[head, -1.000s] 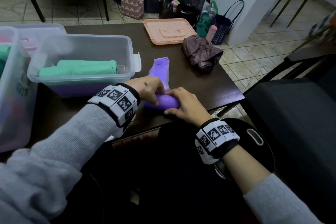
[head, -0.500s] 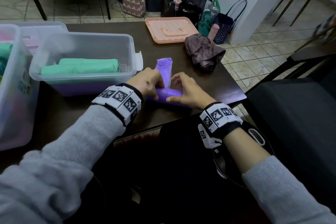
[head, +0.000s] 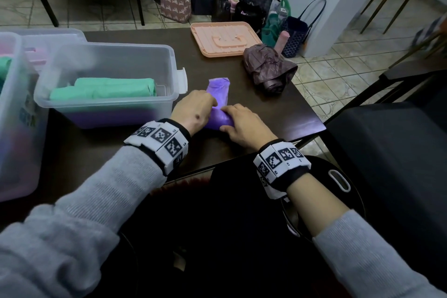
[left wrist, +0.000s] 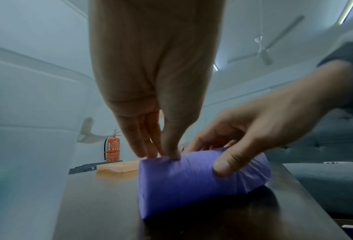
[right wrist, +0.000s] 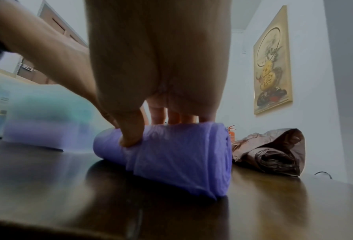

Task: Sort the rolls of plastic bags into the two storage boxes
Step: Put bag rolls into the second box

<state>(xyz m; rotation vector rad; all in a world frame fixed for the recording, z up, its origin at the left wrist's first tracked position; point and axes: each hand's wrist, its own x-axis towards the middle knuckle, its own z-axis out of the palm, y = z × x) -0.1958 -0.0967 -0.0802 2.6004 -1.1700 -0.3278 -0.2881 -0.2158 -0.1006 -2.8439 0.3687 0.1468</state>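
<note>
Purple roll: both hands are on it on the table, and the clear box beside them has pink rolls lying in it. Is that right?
Not quite. The rolls in the clear box are green, not pink, as the head view shows. The rest holds: the left hand and right hand both hold the purple roll on the table, beside that box.

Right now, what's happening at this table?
A person is rolling up a purple bag roll on the dark table. The left hand and right hand both grip it, with a loose tail still stretched out toward the far side. Beside them, a clear storage box already holds green rolls. The purple roll is not in a box yet.
</note>
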